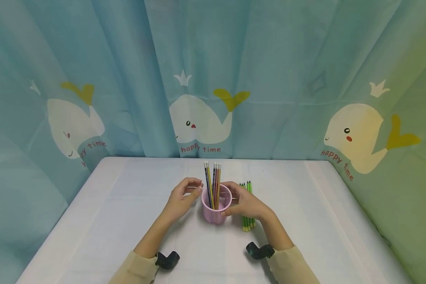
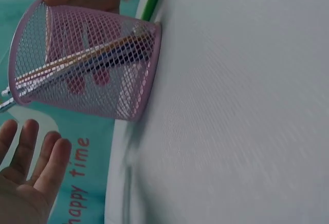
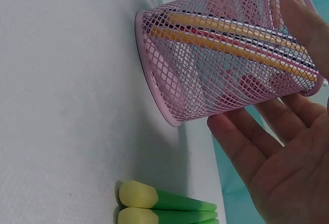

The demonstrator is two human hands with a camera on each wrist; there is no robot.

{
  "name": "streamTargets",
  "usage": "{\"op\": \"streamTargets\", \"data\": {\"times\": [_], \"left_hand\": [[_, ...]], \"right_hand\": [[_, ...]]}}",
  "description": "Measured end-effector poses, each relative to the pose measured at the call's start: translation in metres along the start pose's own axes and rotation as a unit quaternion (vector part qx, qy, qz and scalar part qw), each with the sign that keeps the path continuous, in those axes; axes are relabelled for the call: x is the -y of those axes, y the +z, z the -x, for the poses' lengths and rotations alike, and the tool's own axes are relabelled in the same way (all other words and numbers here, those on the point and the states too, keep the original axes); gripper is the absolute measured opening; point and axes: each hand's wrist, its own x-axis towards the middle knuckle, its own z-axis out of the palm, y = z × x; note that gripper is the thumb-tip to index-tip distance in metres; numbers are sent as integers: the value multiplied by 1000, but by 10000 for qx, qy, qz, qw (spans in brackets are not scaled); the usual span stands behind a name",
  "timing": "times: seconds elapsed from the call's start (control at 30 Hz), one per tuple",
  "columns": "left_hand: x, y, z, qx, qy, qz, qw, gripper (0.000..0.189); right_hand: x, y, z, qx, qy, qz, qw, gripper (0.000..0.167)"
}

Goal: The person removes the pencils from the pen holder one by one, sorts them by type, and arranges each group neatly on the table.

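A pink mesh pencil cup (image 1: 213, 216) stands near the middle of the white table. Several striped pencils (image 1: 218, 185) lean inside it, silvery ends up. From its right side my right hand (image 1: 250, 203) grips the cup, thumb on the near wall and fingers round the far side, as the right wrist view shows. My left hand (image 1: 181, 199) is just left of the rim, fingers loosely bent and holding nothing. In the left wrist view, a gap shows between the left fingertips (image 2: 31, 126) and the cup.
Green pencils (image 1: 246, 223) with pale yellow ends lie in a bunch on the table (image 1: 110, 221), right of the cup and partly hidden beneath my right hand. A blue-green curtain (image 1: 280, 79) printed with whales hangs behind the table's far edge.
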Motion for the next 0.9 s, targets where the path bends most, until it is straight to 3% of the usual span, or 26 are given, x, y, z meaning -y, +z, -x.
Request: {"op": "streamTargets", "data": {"times": [0.1, 0.3, 0.43, 0.67, 0.9], "left_hand": [[-1, 3, -3, -65, -13, -58, 10000, 31], [-2, 10, -9, -230, -338, -310, 9987, 25], [-5, 16, -13, -275, -550, -214, 9979, 22], [-3, 23, -17, -363, -545, -290, 9974, 15], [-7, 19, -14, -510, -588, -175, 9968, 14]], "right_hand": [[0, 0, 0, 11, 26, -59, 10000, 80], [1, 0, 0, 21, 29, -122, 9999, 80], [1, 0, 0, 12, 84, -48, 10000, 80], [1, 0, 1, 20, 39, 10, 10000, 81], [1, 1, 1, -9, 60, -12, 10000, 80]]}}
